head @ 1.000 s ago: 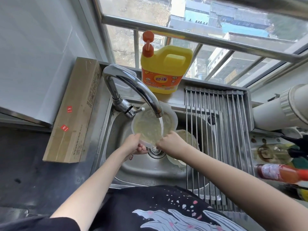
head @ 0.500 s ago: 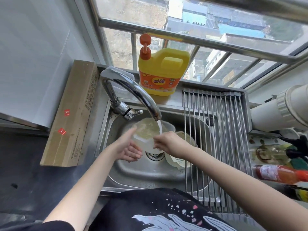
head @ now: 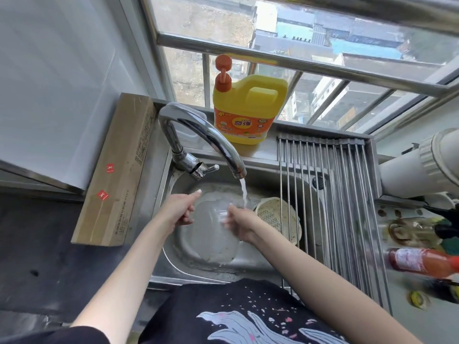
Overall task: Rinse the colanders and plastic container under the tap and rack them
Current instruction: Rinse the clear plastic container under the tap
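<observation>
A clear plastic container (head: 211,239) hangs tilted low in the steel sink (head: 250,266). My right hand (head: 242,223) pinches its rim on the right side, just where the tap's (head: 198,135) running water lands. My left hand (head: 177,209) is at the container's left edge with the thumb stretched out and the fingers loosely curled; I cannot tell whether it touches the rim. A cream colander (head: 270,214) lies in the sink to the right of my right hand, partly under the roll-up rod rack (head: 347,207).
A yellow dish-soap jug (head: 248,112) stands on the sill behind the tap. A long cardboard box (head: 116,175) lies along the sink's left edge. Sauce bottles (head: 419,261) and a white pipe (head: 422,170) crowd the counter right of the rack.
My left hand let go of the container and now sits beside it. The container dropped from right under the spout to lower in the sink and tipped over, held by my right hand alone.
</observation>
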### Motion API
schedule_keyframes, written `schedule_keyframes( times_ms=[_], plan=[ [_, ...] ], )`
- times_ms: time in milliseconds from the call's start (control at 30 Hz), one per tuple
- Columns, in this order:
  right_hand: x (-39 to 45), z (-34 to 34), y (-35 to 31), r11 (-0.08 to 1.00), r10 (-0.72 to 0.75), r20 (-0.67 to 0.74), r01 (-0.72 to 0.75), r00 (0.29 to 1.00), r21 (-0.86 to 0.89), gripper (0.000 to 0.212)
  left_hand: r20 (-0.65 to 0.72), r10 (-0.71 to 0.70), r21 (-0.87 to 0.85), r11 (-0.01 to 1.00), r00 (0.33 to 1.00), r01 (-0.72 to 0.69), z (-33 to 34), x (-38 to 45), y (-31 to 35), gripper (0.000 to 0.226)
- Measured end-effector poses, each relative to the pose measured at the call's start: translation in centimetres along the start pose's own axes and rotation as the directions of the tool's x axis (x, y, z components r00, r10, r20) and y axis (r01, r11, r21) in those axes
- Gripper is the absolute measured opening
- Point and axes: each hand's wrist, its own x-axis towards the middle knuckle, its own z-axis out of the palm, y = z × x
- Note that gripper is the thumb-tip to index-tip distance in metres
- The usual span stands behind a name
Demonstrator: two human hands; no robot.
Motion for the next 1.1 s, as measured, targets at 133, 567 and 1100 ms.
schedule_keyframes(
  times_ms=[133,567,1100],
  plan=[
    [-0.4,0.1,0.2,0.988,-0.040,-0.046,0.046,0.998,0.147,0.032,0.330,0.001,-0.107,0.994,0.944,0.037,4.9,-1.8,2.9,0.041],
    [-1.7,-4.2,-0.9,0.942,-0.336,0.039,0.335,0.941,0.028,0.022,-0.020,0.351,0.706,0.668,0.936,-0.235,9.3,0.0,6.2,0.065],
    [0.3,-7.1,1.9,-0.612,-0.565,0.733,0.404,0.378,-0.680,0.013,0.070,-0.151,0.350,0.929,0.986,0.118,4.6,1.4,1.4,0.029]
  ],
)
